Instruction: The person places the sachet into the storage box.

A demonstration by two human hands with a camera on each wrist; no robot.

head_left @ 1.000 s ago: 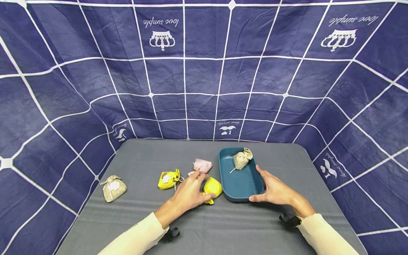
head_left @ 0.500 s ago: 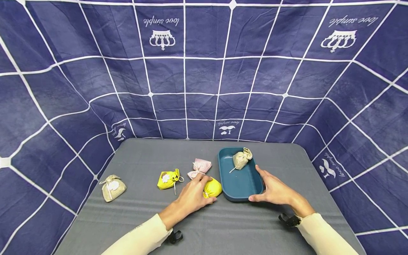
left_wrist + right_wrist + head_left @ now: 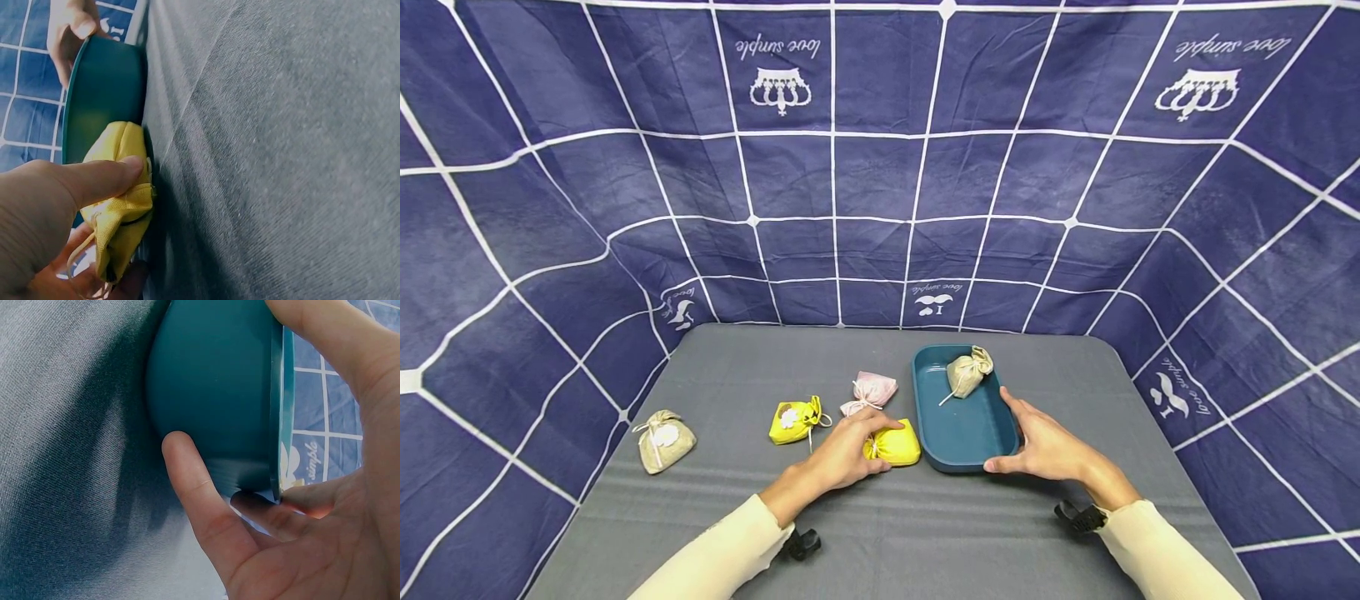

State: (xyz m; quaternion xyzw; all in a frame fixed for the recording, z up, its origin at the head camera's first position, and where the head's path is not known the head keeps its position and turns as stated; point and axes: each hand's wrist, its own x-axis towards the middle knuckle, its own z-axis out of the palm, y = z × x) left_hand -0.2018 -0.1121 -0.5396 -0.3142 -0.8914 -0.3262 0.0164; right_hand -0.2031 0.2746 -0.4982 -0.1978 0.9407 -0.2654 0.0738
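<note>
My left hand is at a yellow drawstring pouch just left of the blue-green tray. In the left wrist view, the thumb presses on the pouch and the other fingers reach round its gathered neck, partly hidden behind it. The pouch's body points toward the tray wall. My right hand holds the tray at its near right side, thumb at the near corner and fingers along the right rim. Inside the tray, a beige pouch leans at the far right.
A pink pouch lies just beyond my left hand. Further left are a yellow pouch with a flower patch and a beige pouch. The grey tabletop is bordered by a blue gridded cloth at the back and sides.
The near yellow pouch has turned so that its tied neck points left into my left hand. That hand has shifted slightly left around it. The right hand and tray stay in place.
</note>
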